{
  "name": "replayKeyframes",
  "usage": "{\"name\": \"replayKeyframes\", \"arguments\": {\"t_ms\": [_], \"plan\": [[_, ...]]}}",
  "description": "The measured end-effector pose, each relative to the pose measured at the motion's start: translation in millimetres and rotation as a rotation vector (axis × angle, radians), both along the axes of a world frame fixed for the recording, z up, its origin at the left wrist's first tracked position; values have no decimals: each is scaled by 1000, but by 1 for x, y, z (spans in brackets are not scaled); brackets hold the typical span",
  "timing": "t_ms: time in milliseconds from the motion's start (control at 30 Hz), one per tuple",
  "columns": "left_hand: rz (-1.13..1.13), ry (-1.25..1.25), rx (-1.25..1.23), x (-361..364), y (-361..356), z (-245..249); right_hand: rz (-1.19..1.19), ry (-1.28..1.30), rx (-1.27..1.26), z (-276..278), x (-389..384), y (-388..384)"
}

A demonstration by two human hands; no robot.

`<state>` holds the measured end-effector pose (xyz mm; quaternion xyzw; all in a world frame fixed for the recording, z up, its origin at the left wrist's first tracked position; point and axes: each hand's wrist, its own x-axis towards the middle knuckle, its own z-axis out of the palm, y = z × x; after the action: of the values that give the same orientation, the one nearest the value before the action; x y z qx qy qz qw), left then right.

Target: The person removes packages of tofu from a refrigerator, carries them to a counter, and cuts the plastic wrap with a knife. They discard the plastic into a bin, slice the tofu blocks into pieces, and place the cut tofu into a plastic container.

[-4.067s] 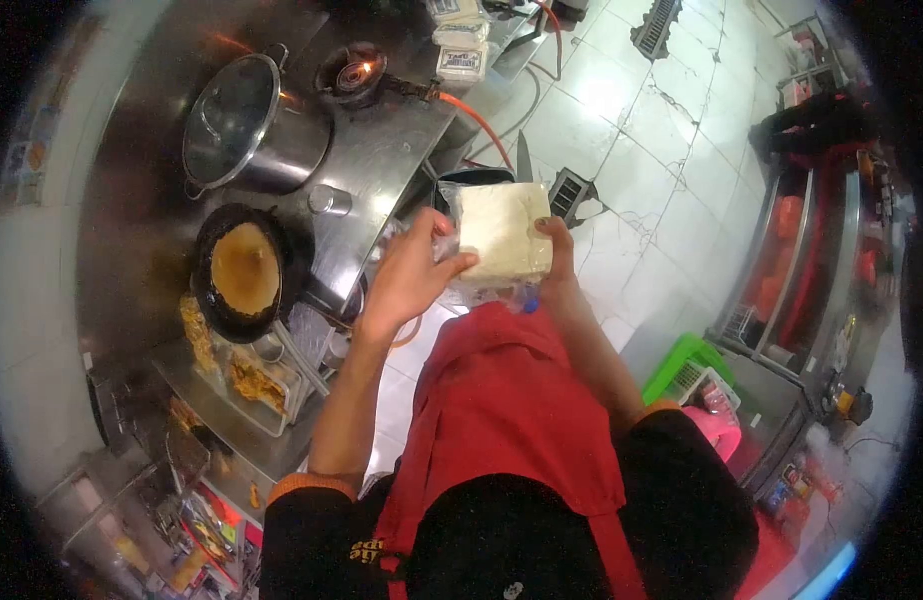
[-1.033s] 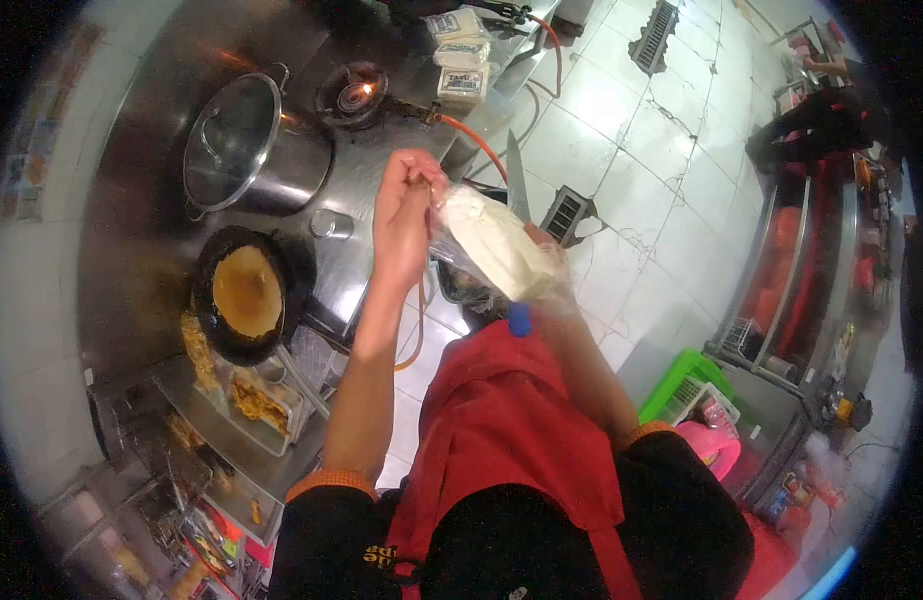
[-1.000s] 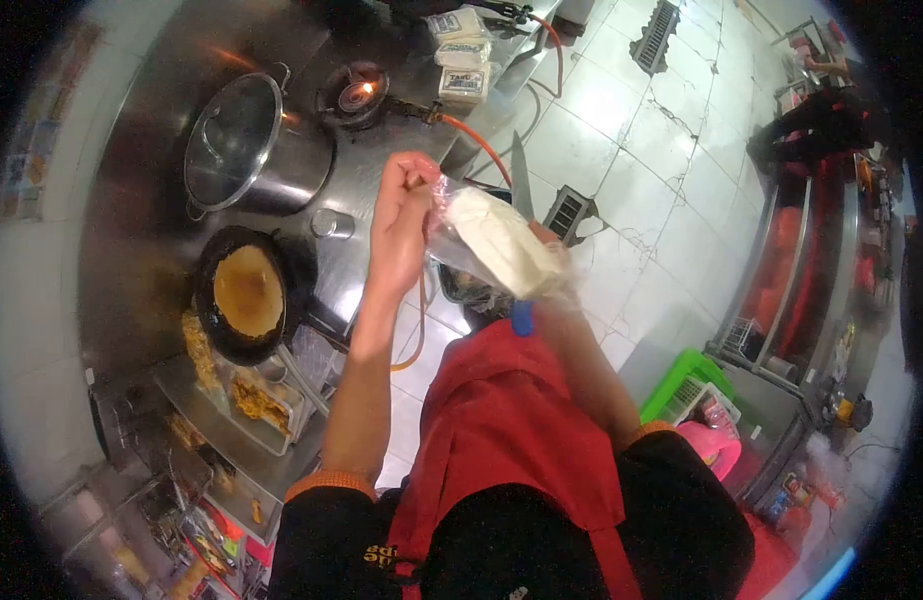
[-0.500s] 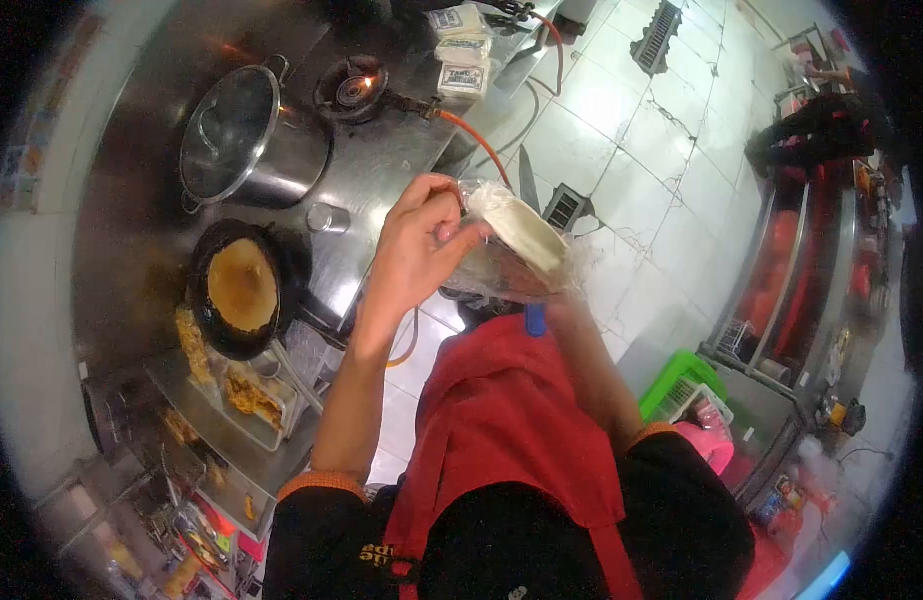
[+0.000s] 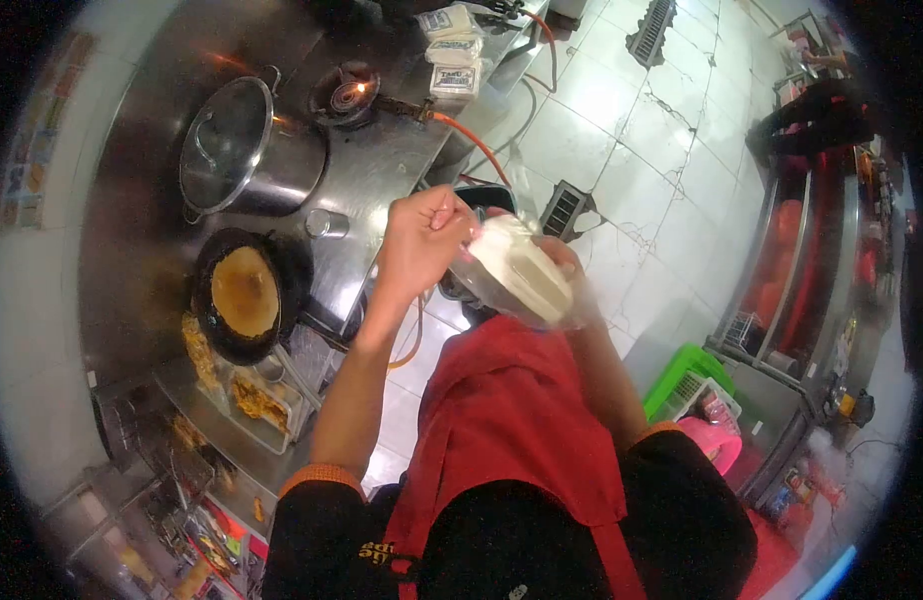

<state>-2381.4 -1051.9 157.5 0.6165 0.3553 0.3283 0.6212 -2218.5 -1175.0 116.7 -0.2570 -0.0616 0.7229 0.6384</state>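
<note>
The left hand pinches the clear wrapper atop the white tofu block, cradled chest-high in the right hand's fingers beside the counter; unwrapping seems underway, and freeing it wants a steady pull

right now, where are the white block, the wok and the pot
block (image 5: 522,272): head view, middle of its white top face
wok (image 5: 296,272): head view, dark inner wall beside the oil
pot (image 5: 294,168): head view, steel side wall below the lid
</note>
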Motion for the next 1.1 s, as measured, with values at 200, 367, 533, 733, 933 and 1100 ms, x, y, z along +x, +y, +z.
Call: {"name": "replayKeyframes", "arguments": {"t_ms": [200, 367, 533, 733, 933, 1100], "plan": [[-105, -198, -297, 18, 11, -16, 90, -180, -16, -44, -5, -19], [-411, -208, -237, 11, 13, 11, 169, 22, -234, -42, 2, -3], [-656, -260, -202, 13, 15, 35, 163, -34, -53, -27, 1, 3], [-565, -223, -22, -4, 16, 28, 229, 407, -133, -35, 8, -1], [-502, 213, 404, -11, 19, 44, -66, -310, -163, -4, -7, -16], [-478, 386, 981, -12, 15, 32, 164, 94, -299, -33, 11, -4]]}}
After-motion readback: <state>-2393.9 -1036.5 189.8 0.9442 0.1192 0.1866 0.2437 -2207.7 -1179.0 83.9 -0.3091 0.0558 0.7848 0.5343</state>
